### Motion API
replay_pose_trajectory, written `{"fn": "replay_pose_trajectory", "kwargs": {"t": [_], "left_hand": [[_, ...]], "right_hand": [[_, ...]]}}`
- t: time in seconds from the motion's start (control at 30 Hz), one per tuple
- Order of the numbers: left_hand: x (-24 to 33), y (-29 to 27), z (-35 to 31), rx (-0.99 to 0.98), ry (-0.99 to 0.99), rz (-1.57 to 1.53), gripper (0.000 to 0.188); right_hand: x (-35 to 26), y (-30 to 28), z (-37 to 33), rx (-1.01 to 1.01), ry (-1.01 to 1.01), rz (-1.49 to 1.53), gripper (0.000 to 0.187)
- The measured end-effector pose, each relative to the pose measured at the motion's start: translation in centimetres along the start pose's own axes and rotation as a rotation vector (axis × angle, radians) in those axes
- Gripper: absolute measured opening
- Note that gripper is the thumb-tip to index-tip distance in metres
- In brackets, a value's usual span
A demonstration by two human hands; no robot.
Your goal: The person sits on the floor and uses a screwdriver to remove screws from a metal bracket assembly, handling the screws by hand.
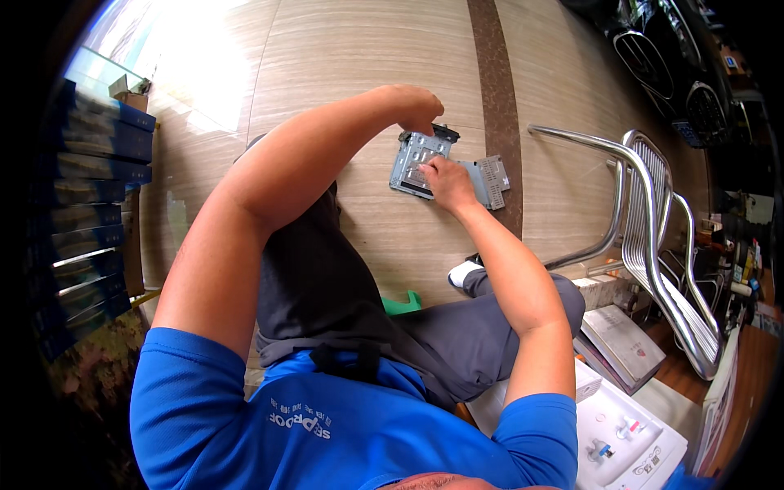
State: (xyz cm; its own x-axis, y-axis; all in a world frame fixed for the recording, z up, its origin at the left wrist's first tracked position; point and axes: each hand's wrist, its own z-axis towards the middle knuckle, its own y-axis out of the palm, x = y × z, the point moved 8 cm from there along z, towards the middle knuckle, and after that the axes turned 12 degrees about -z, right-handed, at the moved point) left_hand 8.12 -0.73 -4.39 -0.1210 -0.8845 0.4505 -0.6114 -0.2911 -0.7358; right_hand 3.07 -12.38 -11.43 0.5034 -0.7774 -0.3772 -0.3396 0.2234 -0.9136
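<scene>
On the tiled floor in front of me lies an opened metal electronics chassis (416,159), like a car stereo's case, with a black part (446,133) along its far edge. A flat perforated metal plate (492,181) lies at its right side. My left hand (419,109) reaches over the far side, fingers bent down at the chassis's far edge; their tips are partly hidden. Over the near right part of the chassis is my right hand (449,183), closed, with thumb and forefinger close together. Anything small between those fingers cannot be made out.
Blue boxes (98,163) are stacked at the left. A chrome metal chair (645,237) stands at the right, with dark vehicles (670,73) beyond it. Books (621,347) and a white water dispenser (625,441) are at the lower right. Something green (402,305) shows beneath my legs.
</scene>
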Motion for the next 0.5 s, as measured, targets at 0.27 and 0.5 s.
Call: {"fn": "replay_pose_trajectory", "kwargs": {"t": [0.27,0.5], "left_hand": [[0.3,0.0,0.1,-0.006,0.008,0.017,0.058],[0.1,0.1,-0.1,0.005,0.002,0.006,0.059]], "right_hand": [[-1.0,-1.0,-0.2,0.151,-0.203,0.004,0.020],[-1.5,-0.7,-0.5,0.037,-0.186,-0.028,0.018]]}}
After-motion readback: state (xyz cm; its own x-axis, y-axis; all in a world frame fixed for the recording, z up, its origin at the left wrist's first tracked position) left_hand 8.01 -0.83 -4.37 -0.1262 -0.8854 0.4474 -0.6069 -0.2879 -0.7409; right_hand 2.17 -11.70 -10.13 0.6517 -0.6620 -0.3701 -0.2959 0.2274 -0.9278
